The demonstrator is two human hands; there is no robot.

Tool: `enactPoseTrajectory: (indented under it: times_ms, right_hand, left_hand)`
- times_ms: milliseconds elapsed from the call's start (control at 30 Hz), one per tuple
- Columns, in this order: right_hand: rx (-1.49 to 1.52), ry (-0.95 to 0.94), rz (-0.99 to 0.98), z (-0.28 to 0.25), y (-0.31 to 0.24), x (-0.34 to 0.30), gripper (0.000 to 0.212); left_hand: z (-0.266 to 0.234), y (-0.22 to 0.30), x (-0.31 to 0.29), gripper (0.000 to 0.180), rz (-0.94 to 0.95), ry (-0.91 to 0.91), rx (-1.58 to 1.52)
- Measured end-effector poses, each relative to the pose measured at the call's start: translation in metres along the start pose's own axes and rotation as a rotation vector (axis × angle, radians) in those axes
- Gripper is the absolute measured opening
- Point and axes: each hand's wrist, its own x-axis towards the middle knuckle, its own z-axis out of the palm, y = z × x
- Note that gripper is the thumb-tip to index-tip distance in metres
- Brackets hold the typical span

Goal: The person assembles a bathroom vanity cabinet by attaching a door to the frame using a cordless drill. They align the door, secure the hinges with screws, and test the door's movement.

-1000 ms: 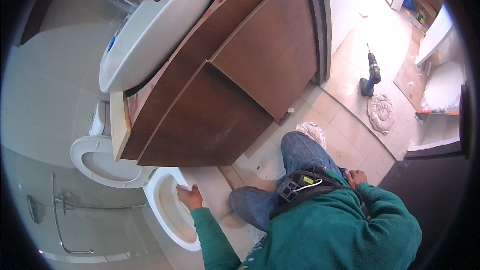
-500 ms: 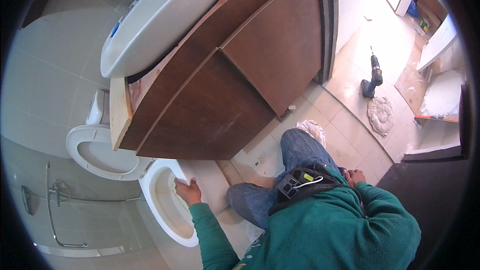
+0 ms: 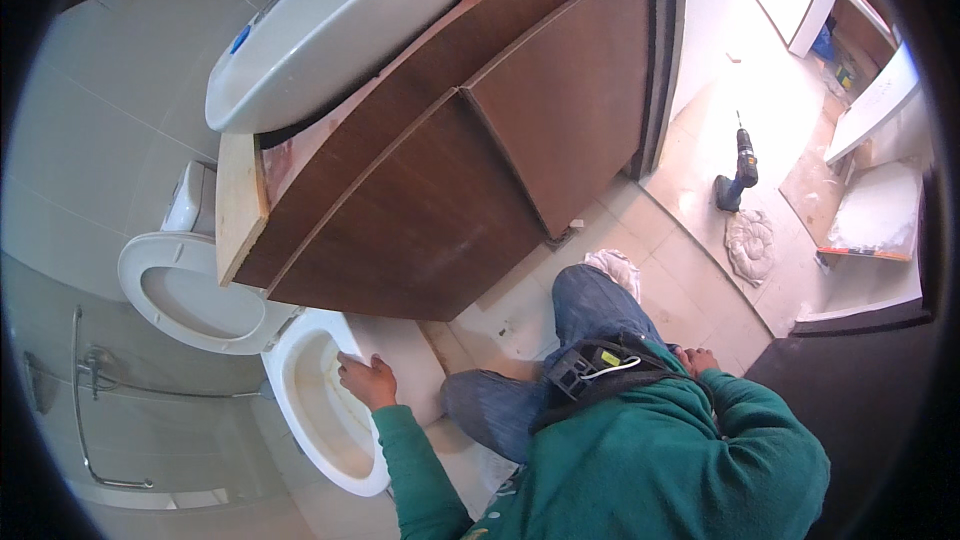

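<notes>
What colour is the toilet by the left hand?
White; the toilet shows best in the head view.

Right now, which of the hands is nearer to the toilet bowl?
Left. The left hand is at the rim of the toilet bowl; the right hand is well away, farther right.

Left hand has open room over the toilet, but the cabinet walls off the far side and the left knee crowds its right. Floor gap between cabinet and knees looks passable.
</notes>
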Motion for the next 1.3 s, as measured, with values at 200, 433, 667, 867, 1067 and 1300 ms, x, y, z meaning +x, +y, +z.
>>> enactPoseTrajectory:
  times_ms: [200, 433, 667, 867, 1067, 1300]
  right_hand:
    - [-0.086, -0.120, -0.125, -0.003, 0.017, 0.018, 0.081]
    - [0.073, -0.150, -0.104, -0.002, 0.041, 0.033, 0.088]
    - [0.180, -0.108, -0.188, 0.010, 0.064, 0.074, 0.080]
    - [0.292, -0.197, -0.277, 0.026, 0.124, 0.158, 0.059]
    - [0.477, 0.488, -0.501, -0.198, 0.035, 0.181, 0.057]
    - [0.715, 1.346, -1.020, -0.615, -0.185, -0.011, 0.081]
  left_hand:
    - [-0.002, 0.012, -0.005, 0.080, -0.072, -0.030, 0.080]
    - [-0.001, 0.011, -0.010, 0.079, -0.051, -0.045, 0.119]
    - [0.019, -0.022, 0.003, 0.089, 0.052, 0.063, 0.254]
    - [0.019, -0.008, -0.002, 0.092, -0.049, -0.013, 0.209]
    - [0.014, 0.029, -0.063, 0.094, -0.072, 0.008, 0.414]
    - [0.016, 0.075, -0.195, 0.069, -0.112, -0.127, 0.150]
